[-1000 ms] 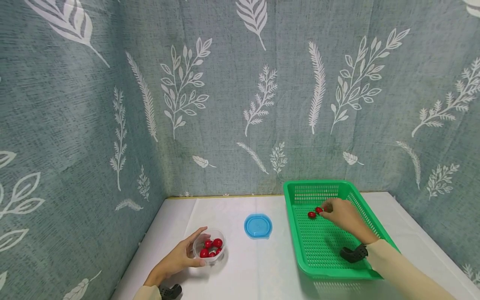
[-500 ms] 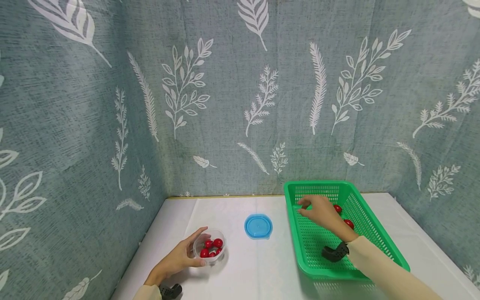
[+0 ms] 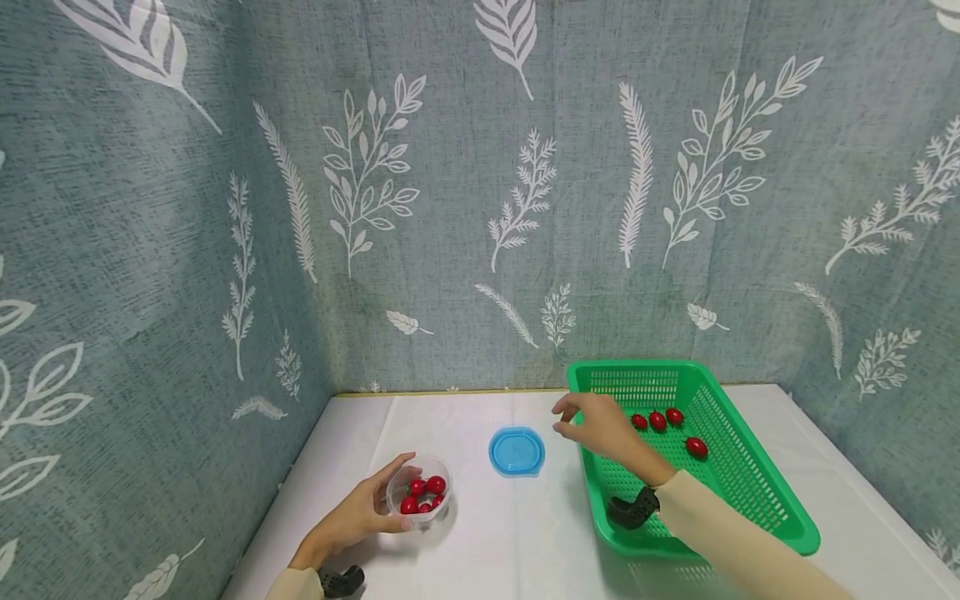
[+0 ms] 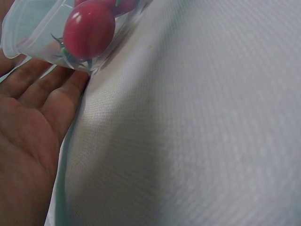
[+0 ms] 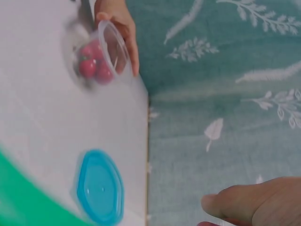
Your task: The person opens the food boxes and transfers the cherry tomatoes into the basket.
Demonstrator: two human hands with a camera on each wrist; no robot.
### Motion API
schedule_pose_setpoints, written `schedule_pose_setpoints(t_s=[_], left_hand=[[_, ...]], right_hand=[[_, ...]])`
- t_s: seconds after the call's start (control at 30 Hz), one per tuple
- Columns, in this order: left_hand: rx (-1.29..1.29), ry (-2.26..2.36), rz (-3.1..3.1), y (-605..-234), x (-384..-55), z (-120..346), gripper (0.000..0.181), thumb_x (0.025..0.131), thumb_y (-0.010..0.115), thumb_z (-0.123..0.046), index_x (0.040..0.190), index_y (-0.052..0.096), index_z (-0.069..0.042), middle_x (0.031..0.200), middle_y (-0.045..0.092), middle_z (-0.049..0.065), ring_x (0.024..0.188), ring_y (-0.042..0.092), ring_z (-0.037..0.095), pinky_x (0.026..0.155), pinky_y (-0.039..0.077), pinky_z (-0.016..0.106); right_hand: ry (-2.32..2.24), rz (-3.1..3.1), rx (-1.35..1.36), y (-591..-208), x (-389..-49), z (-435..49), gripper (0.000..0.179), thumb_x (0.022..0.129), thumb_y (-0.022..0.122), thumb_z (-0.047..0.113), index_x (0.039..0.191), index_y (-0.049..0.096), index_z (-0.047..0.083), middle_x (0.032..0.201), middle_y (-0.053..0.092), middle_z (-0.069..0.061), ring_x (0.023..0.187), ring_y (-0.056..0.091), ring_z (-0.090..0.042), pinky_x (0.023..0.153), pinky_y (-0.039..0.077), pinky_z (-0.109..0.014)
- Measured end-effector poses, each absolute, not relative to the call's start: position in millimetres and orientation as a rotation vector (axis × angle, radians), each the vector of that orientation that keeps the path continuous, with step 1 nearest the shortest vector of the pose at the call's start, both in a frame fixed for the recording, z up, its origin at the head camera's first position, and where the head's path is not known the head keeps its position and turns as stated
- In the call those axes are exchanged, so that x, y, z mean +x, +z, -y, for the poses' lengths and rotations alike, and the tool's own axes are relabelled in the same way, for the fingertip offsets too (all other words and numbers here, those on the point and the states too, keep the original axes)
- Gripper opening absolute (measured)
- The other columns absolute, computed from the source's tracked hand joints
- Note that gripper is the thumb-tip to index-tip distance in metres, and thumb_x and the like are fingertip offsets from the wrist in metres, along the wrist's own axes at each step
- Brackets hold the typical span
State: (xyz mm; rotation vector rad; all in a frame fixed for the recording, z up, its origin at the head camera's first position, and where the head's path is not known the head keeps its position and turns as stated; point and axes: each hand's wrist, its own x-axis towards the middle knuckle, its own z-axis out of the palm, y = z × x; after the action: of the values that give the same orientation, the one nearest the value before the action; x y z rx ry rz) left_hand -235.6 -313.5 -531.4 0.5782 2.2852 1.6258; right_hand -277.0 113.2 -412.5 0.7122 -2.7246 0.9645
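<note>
My left hand (image 3: 362, 510) grips a clear plastic container (image 3: 429, 522) at its side, thumb in front and fingers behind. Several red cherry tomatoes (image 3: 436, 485) lie inside, and one tomato (image 4: 89, 29) with a green calyx shows through the wall in the left wrist view. My right hand (image 3: 600, 427) is over the left rim of the green basket (image 3: 600, 512), thumb and fingers bent together. A sliver of a red cherry tomato (image 5: 207, 224) shows below the thumb in the right wrist view; the rest is hidden.
A blue lid (image 3: 517, 452) lies on the white tabletop (image 3: 465, 417) between container and basket. Several more cherry tomatoes (image 3: 696, 447) are in the basket's far part. Patterned cloth (image 3: 450, 208) stands behind and along the sides.
My right hand has come up from the basket floor and moved left to the rim. The leftmost tomato in the basket is gone from its place. The left hand and container have stayed still.
</note>
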Motion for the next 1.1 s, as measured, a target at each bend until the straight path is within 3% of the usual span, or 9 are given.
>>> schedule_pose_setpoints(t_s=[0.23,0.63,0.9,1.1], left_hand=[[0.573,1.631,-2.265,-532,-236,315,0.101,0.089,0.083,-0.014,0.166,0.017,-0.014,0.160,0.039,0.017,0.151,0.027,0.038,0.105,0.044,0.024],[0.529,1.640,-2.258,-530,-236,313,0.103,0.088,0.084,-0.015,0.166,0.017,-0.014,0.160,0.039,0.015,0.151,0.027,0.037,0.107,0.044,0.028],[0.544,1.609,-2.306,-528,-239,311,0.103,0.086,0.086,-0.019,0.166,0.020,-0.014,0.159,0.042,0.015,0.151,0.028,0.038,0.113,0.035,0.058],[0.532,1.619,-2.295,-530,-238,312,0.103,0.086,0.086,-0.018,0.165,0.020,-0.013,0.158,0.042,0.015,0.150,0.030,0.038,0.113,0.034,0.060]], right_hand=[[0.988,2.705,0.767,-415,-273,-89,0.011,0.092,0.078,0.015,0.103,0.076,0.013,0.086,0.072,0.004,0.067,0.058,-0.010,0.059,0.047,-0.030],[0.994,2.684,0.932,-420,-263,-50,0.014,0.091,0.078,0.014,0.105,0.076,0.013,0.088,0.072,0.003,0.079,0.065,-0.015,0.066,0.051,-0.032],[0.980,2.694,0.957,-429,-261,-21,0.013,0.089,0.080,0.015,0.102,0.076,0.014,0.085,0.072,0.004,0.080,0.066,-0.018,0.069,0.052,-0.033],[0.947,2.710,1.003,-434,-257,2,0.013,0.089,0.081,0.017,0.101,0.077,0.014,0.084,0.072,0.006,0.075,0.064,-0.012,0.064,0.049,-0.026]])
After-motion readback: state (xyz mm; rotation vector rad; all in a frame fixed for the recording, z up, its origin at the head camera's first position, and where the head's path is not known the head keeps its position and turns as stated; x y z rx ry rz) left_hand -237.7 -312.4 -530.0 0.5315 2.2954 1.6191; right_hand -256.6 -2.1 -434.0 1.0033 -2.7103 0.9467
